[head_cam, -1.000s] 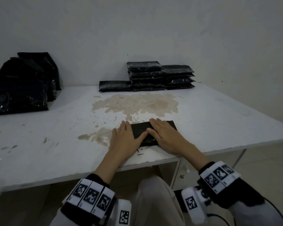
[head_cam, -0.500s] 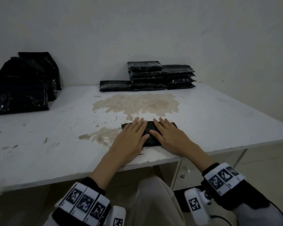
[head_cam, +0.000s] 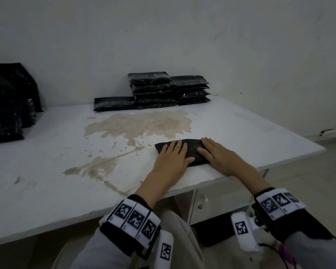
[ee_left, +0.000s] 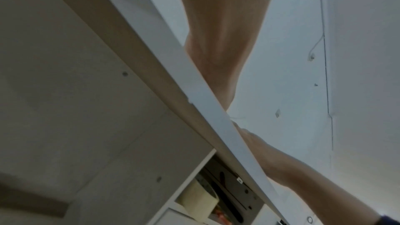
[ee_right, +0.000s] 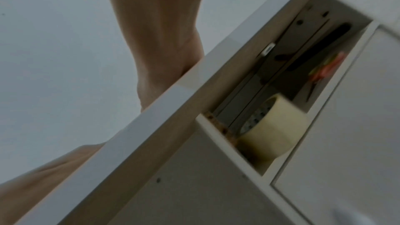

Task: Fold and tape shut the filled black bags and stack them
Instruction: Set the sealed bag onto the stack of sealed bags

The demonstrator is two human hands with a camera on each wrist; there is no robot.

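A folded black bag (head_cam: 193, 150) lies flat near the front edge of the white table (head_cam: 47, 191). My left hand (head_cam: 173, 156) presses its left half with straight fingers. My right hand (head_cam: 215, 152) lies flat on its right half. Finished black bags (head_cam: 151, 90) sit stacked at the back of the table against the wall. More black bags (head_cam: 6, 105) stand in a pile at the far left. A roll of pale tape (ee_right: 272, 134) stands in the open drawer (ee_right: 218, 136) under the tabletop. Both wrist views show only forearms and the table edge; the fingers are hidden there.
A brown patch of worn surface (head_cam: 140, 123) spreads across the middle of the table. A cabinet with drawers (head_cam: 211, 200) sits under the table's right side. Scissors with a red handle (ee_right: 324, 71) lie in the drawer behind the tape.
Both hands have slid forward over the bag, from its near edge to flat on top. The left hand moved right onto the bag.
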